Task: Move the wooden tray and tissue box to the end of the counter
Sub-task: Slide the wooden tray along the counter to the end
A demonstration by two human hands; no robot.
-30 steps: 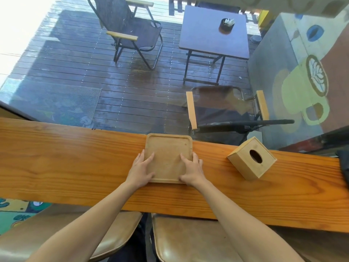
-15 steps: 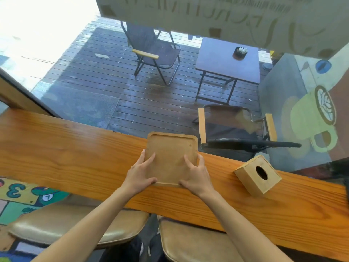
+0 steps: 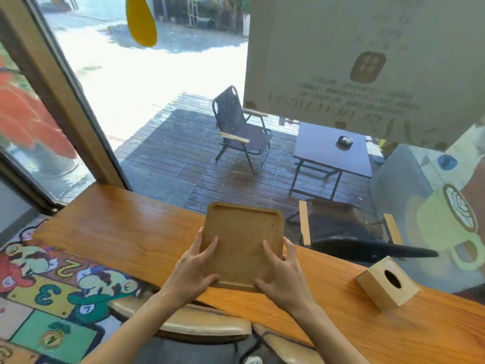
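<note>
A square wooden tray [image 3: 242,232] with rounded corners is held over the long wooden counter [image 3: 126,227], its far edge tilted up. My left hand [image 3: 194,269] grips its near left edge, thumb on top. My right hand [image 3: 282,274] grips the near right edge the same way. A wooden tissue box [image 3: 387,283] with an oval hole on top stands on the counter to the right, apart from both hands. The counter's left end [image 3: 52,222] shows beside a window frame.
Two tan padded stools [image 3: 199,324] sit under the counter in front of me. A window runs along the counter's far edge, with a deck, chairs and a dark table outside. A painted floor lies to the lower left.
The tray has been lifted off the counter by both hands and carried left. The view has swung up and left, so the counter's left end now shows.
</note>
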